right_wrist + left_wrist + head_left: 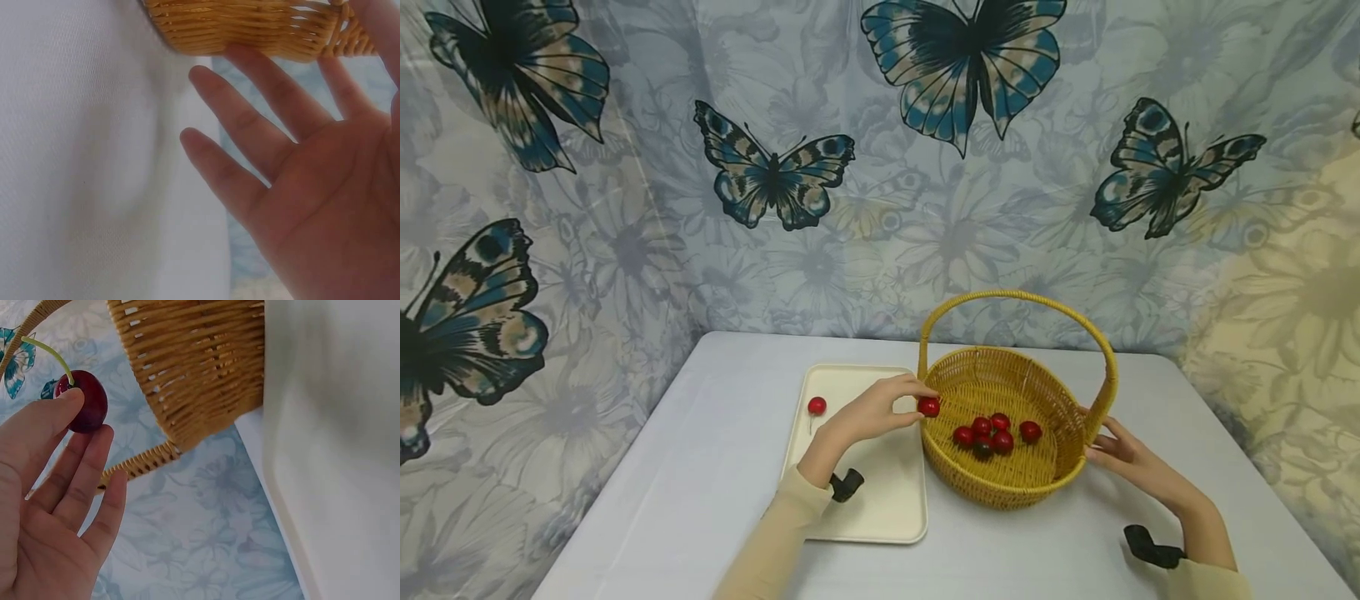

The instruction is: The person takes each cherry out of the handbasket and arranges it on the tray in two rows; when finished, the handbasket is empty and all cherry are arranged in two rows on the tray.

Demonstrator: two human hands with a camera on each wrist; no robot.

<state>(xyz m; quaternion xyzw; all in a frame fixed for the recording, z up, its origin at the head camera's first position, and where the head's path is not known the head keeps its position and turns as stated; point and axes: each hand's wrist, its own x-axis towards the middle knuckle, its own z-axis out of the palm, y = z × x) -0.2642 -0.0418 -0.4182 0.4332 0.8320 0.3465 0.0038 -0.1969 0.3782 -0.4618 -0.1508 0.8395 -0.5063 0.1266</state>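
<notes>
On the white bench, nearest is the cream tray; toward its far left lies one lone cherry, stem on. Just right of the tray stands the yellow wicker basket, upright, its tall handle arching over it. The right hand is at the basket's right side — fingers spread and fairly straight, some fingertips touching the wicker, no cherry in it. The left hand reaches across the tray and grasps one pinched cherry between thumb and fingertips, its green stem up, at the basket's left rim by the handle's foot. Inside the basket six cherries show: five bunched together, one apart to the right — eight in all. Behind the bench hangs a floral backdrop with large butterflies.
</notes>
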